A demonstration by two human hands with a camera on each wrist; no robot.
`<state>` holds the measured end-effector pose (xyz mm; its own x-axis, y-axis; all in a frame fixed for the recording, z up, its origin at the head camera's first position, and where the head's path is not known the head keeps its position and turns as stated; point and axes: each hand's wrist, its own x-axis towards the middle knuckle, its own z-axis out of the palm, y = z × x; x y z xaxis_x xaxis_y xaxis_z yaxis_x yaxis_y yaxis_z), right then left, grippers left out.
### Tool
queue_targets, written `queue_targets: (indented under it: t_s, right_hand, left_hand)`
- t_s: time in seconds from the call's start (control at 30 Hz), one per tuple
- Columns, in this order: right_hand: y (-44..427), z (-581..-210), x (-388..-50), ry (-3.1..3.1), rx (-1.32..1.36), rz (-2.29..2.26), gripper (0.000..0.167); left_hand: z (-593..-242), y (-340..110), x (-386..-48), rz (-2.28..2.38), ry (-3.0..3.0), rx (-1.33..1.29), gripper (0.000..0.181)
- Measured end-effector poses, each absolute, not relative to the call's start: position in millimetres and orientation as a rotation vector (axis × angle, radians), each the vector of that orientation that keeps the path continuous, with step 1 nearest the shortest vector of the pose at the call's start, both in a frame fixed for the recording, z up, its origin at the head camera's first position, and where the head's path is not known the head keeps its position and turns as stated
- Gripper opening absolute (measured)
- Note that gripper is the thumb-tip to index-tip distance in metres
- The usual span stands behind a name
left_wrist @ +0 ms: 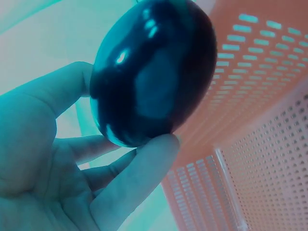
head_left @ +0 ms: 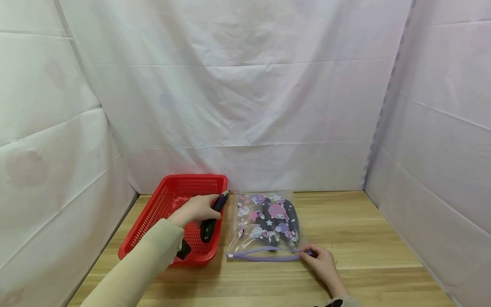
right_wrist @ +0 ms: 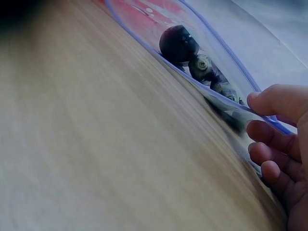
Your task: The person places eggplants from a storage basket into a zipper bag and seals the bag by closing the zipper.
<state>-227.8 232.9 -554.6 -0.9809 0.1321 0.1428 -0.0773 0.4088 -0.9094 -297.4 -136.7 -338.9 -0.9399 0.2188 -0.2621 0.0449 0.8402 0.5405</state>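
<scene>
My left hand (head_left: 197,209) grips a long, dark purple eggplant (head_left: 207,230) over the right side of the red basket (head_left: 132,238). In the left wrist view, the thumb and fingers curl round the glossy eggplant (left_wrist: 154,82). A clear zip bag (head_left: 238,245) with pink and purple cartoon prints lies flat beside the basket. Several dark, rounded eggplants (head_left: 293,213) show through it. My right hand (head_left: 321,262) pinches the right end of its purple zip edge. The right wrist view shows the bag's mouth gaping, with dark ends (right_wrist: 179,44) inside.
A wood-grain table (head_left: 345,221) carries the basket and bag. White cloth walls (head_left: 245,106) stand behind and on both sides. The basket's perforated wall (left_wrist: 260,62) rises close to the left hand. A white slider (head_left: 230,256) sits at the zip's left end.
</scene>
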Motion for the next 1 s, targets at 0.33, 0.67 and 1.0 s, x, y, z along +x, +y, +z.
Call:
queue_targets:
  t_s: [0.33, 0.67, 1.0]
  right_hand:
    - [233, -555, -228, -2.485, -0.045, 1.593, 0.009]
    - [232, -559, -227, -2.477, -0.037, 1.595, 0.007]
    - [234, -556, -228, -2.473, -0.037, 1.584, 0.008]
  left_hand:
    - [-343, -120, -295, 0.774, 2.682, 0.251, 0.074]
    - [-347, -104, -288, 0.732, 2.68, 0.376, 0.074]
    - [-349, -88, -283, 0.704, 2.672, 0.474, 0.077]
